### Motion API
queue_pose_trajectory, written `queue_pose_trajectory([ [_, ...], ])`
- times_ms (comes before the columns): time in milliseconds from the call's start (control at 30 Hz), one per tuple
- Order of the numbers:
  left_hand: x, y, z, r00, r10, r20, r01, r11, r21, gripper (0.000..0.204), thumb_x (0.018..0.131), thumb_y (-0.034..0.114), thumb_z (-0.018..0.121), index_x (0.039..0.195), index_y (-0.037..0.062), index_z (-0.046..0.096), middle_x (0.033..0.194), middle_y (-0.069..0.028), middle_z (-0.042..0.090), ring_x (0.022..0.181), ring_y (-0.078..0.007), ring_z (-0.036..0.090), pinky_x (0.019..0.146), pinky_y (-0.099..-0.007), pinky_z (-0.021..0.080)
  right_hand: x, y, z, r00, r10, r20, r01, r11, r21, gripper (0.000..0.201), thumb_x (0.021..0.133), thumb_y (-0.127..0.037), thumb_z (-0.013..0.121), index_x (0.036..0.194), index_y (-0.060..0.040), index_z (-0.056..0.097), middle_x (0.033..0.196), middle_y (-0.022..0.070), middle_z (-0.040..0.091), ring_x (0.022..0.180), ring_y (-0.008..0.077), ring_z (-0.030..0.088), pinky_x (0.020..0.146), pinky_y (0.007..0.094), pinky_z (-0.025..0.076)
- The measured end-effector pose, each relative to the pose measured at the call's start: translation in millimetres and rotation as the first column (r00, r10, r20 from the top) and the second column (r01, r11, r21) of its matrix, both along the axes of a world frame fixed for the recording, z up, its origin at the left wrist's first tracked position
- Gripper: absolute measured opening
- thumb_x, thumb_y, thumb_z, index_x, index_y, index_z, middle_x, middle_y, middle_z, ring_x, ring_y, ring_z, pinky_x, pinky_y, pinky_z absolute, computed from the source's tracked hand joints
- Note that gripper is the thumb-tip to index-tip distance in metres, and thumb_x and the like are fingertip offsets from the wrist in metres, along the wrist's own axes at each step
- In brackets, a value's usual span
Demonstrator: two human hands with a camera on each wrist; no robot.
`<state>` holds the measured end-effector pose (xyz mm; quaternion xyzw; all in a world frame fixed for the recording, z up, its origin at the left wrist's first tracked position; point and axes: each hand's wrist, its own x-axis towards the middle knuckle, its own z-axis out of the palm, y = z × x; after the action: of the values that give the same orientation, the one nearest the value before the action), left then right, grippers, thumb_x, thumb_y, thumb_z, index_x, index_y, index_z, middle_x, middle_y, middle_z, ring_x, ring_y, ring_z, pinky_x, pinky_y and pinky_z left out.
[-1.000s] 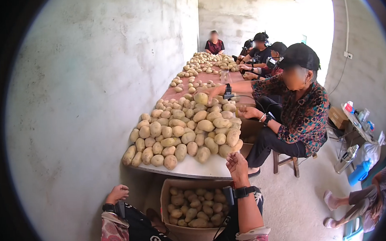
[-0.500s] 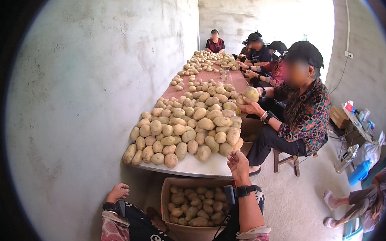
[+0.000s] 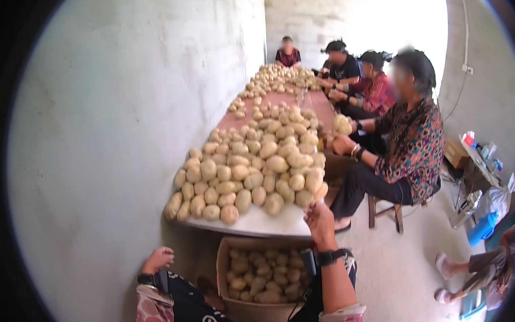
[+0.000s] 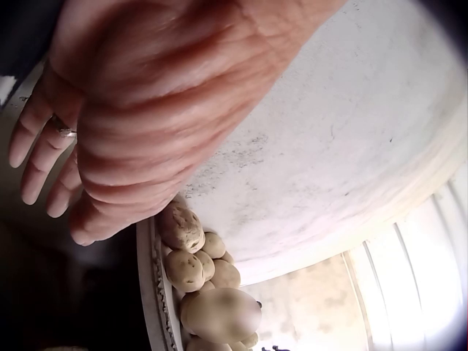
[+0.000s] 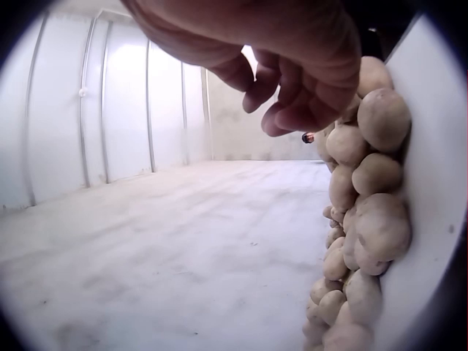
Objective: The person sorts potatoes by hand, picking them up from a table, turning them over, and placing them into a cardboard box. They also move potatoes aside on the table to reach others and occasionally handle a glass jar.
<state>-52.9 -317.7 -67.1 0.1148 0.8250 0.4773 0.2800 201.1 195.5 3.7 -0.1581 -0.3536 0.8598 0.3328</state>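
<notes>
My left hand (image 3: 159, 259) hangs beside the wall at the near left, in front of the table edge. In the left wrist view its fingers (image 4: 44, 157) are loosely bent, with a ring on one, and hold nothing. My right hand (image 3: 319, 224) is raised at the table's near right corner, close to the potatoes (image 3: 252, 172) heaped there. Its relaxed, partly curled fingers (image 5: 292, 95) are empty in the right wrist view. Below, between my knees, a cardboard box (image 3: 257, 313) holds many more potatoes (image 3: 266, 274).
The long table (image 3: 260, 225) runs away along the left wall (image 3: 114, 109). On its right a person (image 3: 412, 133) on a stool holds a potato (image 3: 342, 124); others sit farther back. Bottles and a bag (image 3: 497, 205) stand at the right, near another seated person's legs (image 3: 454, 270).
The neighbouring person has drawn a potato from over the pile to the table's right side and holds it there. My hands have stayed nearly in place; the head view shifted slightly.
</notes>
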Motion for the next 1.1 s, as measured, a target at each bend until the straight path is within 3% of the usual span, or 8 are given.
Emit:
queue_pose_trajectory([
  [67,13,-10,-8,0.998,0.034,0.061,-0.029,0.996,-0.09,0.03,0.084,0.018,0.066,0.108,0.0026,0.057,0.086,-0.004,0.063,0.071,-0.0131,0.063,0.058,-0.0262,0.051,6,-6,-6,1.0,0.002,0.021,-0.002,1.0,0.014,0.017,0.096,-0.026,0.051,0.097,-0.0106,0.057,0.095,0.0057,0.065,0.082,0.016,0.062,0.068,0.0272,0.049],
  [133,7,-6,-7,0.995,0.093,0.029,-0.092,0.995,-0.034,0.032,0.085,0.018,0.067,0.112,0.0035,0.057,0.088,-0.0046,0.063,0.075,-0.0141,0.064,0.061,-0.0269,0.052,11,-6,-17,0.999,-0.028,0.043,0.029,0.999,-0.02,0.017,0.096,-0.026,0.051,0.097,-0.01,0.057,0.095,0.0056,0.065,0.081,0.0157,0.062,0.067,0.0268,0.05],
  [267,23,5,13,0.997,0.046,0.06,-0.042,0.996,-0.074,0.035,0.086,0.016,0.064,0.116,0.0,0.055,0.101,-0.0096,0.065,0.082,-0.0169,0.066,0.065,-0.0287,0.054,5,-14,0,0.998,-0.014,0.063,0.015,1.0,-0.017,0.018,0.096,-0.026,0.051,0.096,-0.0095,0.057,0.094,0.0048,0.065,0.081,0.015,0.062,0.068,0.0273,0.051],
  [1100,14,2,6,0.994,0.085,0.069,-0.078,0.992,-0.094,0.035,0.086,0.013,0.062,0.118,0.0007,0.053,0.099,-0.0083,0.065,0.078,-0.0155,0.065,0.061,-0.0274,0.053,7,-10,-1,0.999,-0.001,0.046,0.001,1.0,-0.008,0.014,0.094,-0.022,0.054,0.1,-0.01,0.057,0.098,0.0052,0.066,0.084,0.016,0.063,0.068,0.0267,0.05],
])
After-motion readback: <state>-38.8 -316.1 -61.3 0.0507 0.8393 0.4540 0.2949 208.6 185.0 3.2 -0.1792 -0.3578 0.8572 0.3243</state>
